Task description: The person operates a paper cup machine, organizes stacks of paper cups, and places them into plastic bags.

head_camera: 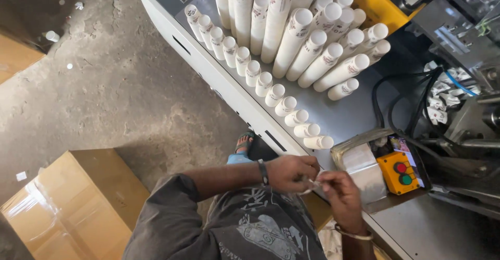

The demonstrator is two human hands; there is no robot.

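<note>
Pinching a small pale object (311, 186) between both hands: left hand (291, 172) and right hand (341, 193) closed on it, just beside the orange button box (398, 172); paper-cup stacks (291, 36) beyond the box.

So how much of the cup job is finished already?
Lots looks done: many tall stacks of white paper cups stand on the grey machine table, with a row of short stacks along its edge. In hand: the left hand and right hand pinch something small and pale between them; what it is, I cannot tell. How much is left, the picture does not show.
</note>
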